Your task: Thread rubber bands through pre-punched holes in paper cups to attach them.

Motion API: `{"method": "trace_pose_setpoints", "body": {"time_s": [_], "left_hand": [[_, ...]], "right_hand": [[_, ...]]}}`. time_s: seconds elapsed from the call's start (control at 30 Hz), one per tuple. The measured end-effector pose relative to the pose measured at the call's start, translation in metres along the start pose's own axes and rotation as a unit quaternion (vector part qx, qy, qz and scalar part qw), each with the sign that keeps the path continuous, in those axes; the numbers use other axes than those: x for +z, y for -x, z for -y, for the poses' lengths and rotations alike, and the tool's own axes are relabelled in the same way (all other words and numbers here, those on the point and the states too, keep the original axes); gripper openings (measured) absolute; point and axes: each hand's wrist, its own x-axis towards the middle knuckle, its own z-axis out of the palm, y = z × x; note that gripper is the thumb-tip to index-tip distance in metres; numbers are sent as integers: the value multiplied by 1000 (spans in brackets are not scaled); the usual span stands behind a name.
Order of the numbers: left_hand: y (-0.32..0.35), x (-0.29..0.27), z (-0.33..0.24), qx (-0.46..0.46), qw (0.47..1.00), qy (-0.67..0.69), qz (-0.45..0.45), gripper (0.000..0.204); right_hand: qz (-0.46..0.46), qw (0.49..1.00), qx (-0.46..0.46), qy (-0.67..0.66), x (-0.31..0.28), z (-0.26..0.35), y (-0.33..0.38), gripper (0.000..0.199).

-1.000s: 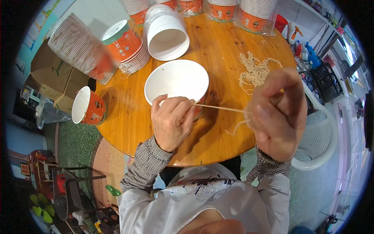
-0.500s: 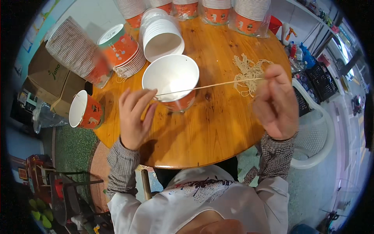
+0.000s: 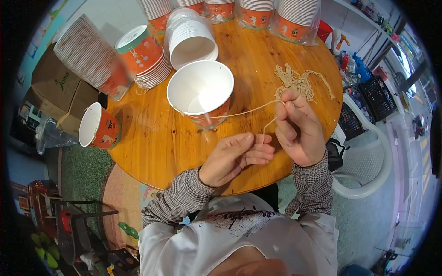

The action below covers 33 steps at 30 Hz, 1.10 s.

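Observation:
A white-lined paper bucket (image 3: 200,87) with an orange printed outside stands upright before me, its mouth tipped slightly my way. From a hole at its near rim a thin beige cord (image 3: 239,113) runs rightward to my right hand (image 3: 301,131), which pinches it between thumb and fingers. The cord bends there, and its loose end drops toward my left hand (image 3: 239,156). That hand lies palm inward below the right one, fingers stretched out and apart from the thumb. The cord's end passes beside its fingertips; whether it touches them I cannot tell.
A heap of loose cords (image 3: 297,83) lies to the right on the round wooden table (image 3: 152,161). A bucket with a cord handle (image 3: 91,125) sits at the left edge. Nested bucket stacks (image 3: 191,43) line the back and left. A white plastic chair (image 3: 363,161) stands at right.
My left hand has left the bucket's rim and moved right, beside my right hand. My right hand has come inward and down slightly; the taut cord now sags and bends at its fingers.

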Motion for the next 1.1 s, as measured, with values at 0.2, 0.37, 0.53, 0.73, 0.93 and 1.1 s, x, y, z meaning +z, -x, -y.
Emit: {"method": "trace_pose_setpoints", "body": {"time_s": [0.2,0.37,0.53,0.73,0.93,1.1], "left_hand": [[9,13,-16,109,882,-444,-114,20],[8,14,-29,280,618,-731,-70,10],[11,17,-36,278,587,-757,-71,9],[12,13,-36,293,575,-761,-72,10],[18,-2,-34,260,694,-655,-146,11],[15,-9,-21,267,699,-646,-150,20]], "right_hand": [[-65,996,-17,53,-39,-12,10,18],[-179,864,-70,465,-52,-36,14,19],[-5,949,64,308,-24,-45,19,19],[-13,943,78,324,-27,-57,22,16],[-52,941,28,334,-25,-54,26,10],[-34,938,25,344,-24,-57,25,10]]}}
